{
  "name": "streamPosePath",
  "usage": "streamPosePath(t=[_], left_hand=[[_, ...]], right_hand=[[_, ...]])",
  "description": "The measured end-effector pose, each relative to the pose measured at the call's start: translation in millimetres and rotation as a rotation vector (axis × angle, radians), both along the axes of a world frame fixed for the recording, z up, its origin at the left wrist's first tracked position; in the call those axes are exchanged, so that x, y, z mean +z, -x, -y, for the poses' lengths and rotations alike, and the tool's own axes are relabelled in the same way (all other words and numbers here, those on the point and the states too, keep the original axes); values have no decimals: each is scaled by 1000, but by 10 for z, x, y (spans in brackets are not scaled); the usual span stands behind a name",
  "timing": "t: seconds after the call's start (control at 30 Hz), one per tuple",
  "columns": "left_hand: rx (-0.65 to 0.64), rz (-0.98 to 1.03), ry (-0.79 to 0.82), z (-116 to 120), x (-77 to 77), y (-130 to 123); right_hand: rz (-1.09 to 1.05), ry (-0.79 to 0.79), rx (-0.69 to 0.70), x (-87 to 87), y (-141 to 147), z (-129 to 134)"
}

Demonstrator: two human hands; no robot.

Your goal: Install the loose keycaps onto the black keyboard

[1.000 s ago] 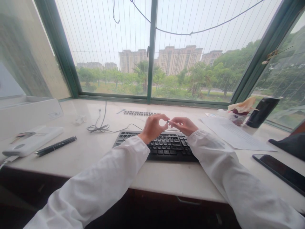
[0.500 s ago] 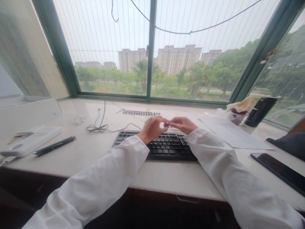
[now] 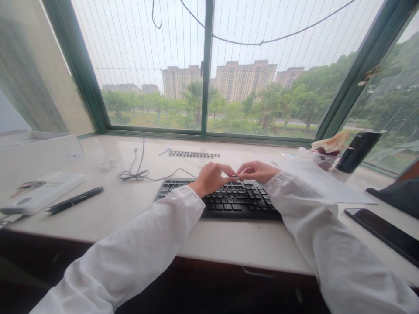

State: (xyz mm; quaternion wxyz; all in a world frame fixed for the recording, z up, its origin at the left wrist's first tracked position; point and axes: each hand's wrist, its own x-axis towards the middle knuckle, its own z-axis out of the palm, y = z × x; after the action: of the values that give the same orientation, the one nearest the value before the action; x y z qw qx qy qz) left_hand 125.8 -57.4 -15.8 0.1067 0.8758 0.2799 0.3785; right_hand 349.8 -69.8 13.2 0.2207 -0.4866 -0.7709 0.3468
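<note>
Both hands' fingertips pinch a small dark piece [image 3: 235, 176]; beneath them lies the keyboard [image 3: 228, 207], beyond them small keycaps [image 3: 194, 154].

Black keyboard [image 3: 235, 205] — white sleeves [image 3: 137, 244] — green window frame [image 3: 207, 65], black bottle [image 3: 358, 150].

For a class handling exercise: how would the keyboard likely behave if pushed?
The wide, low keyboard would probably slide rather than tip. Its straight case looks stiff. The thin cable running behind it might drag along the desk.
</note>
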Motion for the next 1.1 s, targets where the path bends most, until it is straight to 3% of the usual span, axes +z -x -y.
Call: streamPosePath(t=[0.2,0.47,0.73,1.1], left_hand=[[2,-166,22,58,-21,-28],[29,-318,-75,83,-45,-30],[31,-332,-97,98,-32,-25],[3,-328,-71,101,-30,-29]], right_hand=[[128,145,13,-93,-79,-72],[183,136,-12,-176,-97,-131],[245,111,-9,-117,-71,-83],[210,123,3,-183,-105,-134]])
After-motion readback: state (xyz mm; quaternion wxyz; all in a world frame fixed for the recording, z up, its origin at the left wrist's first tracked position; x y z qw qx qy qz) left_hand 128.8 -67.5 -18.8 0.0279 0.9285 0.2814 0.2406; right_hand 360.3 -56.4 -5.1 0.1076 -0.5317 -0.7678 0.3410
